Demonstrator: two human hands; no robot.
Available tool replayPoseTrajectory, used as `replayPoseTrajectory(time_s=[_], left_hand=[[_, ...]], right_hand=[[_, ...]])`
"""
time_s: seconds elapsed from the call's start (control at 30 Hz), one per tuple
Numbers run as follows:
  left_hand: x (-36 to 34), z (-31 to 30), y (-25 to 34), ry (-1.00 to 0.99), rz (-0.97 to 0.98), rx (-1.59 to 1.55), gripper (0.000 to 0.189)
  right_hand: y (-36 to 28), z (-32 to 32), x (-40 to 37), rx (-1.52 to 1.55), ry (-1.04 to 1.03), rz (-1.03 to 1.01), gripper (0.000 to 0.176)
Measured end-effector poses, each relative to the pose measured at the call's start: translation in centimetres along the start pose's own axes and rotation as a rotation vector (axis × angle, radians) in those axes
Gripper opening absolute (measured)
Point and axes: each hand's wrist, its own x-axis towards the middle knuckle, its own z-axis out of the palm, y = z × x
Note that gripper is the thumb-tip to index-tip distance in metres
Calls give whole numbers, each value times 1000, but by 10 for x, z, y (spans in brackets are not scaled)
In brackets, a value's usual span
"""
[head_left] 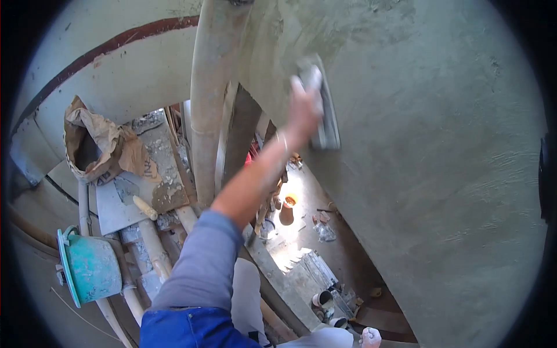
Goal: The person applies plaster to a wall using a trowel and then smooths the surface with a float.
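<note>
My left hand (306,107), blurred by motion, is closed around the handle of a plastering float (329,124). The float lies against the grey plastered wall (418,174), tilted with its long side nearly upright. My arm reaches up across the view in a grey sleeve with a blue garment at the shoulder. At the bottom edge my right hand (370,337) shows only in part, pale with residue and with its fingers curled. What it holds, if anything, cannot be made out.
A teal bucket (93,269) hangs tilted at the left beside poles. Above it, a torn paper sack (96,142) sits on splattered boards (125,203). A thick round pole (214,104) stands left of the wall. Far below, debris and cans (322,298) lie on the floor.
</note>
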Motion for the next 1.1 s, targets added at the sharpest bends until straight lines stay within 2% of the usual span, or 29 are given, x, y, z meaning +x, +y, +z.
replayPoseTrajectory(time_s=[0.07, 0.17, 0.27, 0.3, 0.37, 0.47, 0.57, 0.67, 0.77, 0.87, 0.9, 0.97, 1.07, 1.1], left_hand=[[-18, -20, 17, -195, -1, -79, 54], [68, -17, -19, -137, -234, -9, 53], [107, -8, -24, -143, -327, -22, 54], [82, -6, -4, -182, -256, -62, 53], [16, -5, 46, 46, 123, -19, 51], [25, -20, 30, -108, 194, -91, 55], [107, -15, 16, -62, -199, -14, 49], [120, -3, 21, -62, -254, -78, 47], [32, -16, 85, -110, 114, -128, 52], [45, -20, 53, -22, 279, -84, 52], [70, -6, 33, 13, 156, 18, 51], [135, -9, 26, -94, -162, -106, 56], [130, -17, 79, -194, -160, -109, 54], [98, -2, 88, -27, 93, -68, 55]], right_hand=[[-23, 3, -9, -120, 29, 4, 23], [-24, -10, -18, -191, 96, -141, 21], [-2, -22, -14, -161, 102, -139, 21], [5, -22, -11, -151, 102, -136, 21], [15, -21, -5, -142, 96, -134, 21], [19, -24, -4, -151, 99, -143, 22], [21, -26, -6, -150, 105, -150, 22], [32, -26, -3, -147, 98, -157, 22], [42, -17, 4, -140, 87, -160, 23], [43, -14, 6, -151, 86, -171, 23], [44, -14, 6, -151, 87, -174, 23], [47, -12, 4, -145, 86, -180, 23], [55, -13, 4, -138, 86, -184, 24], [59, -11, 6, -133, 85, -187, 24]])
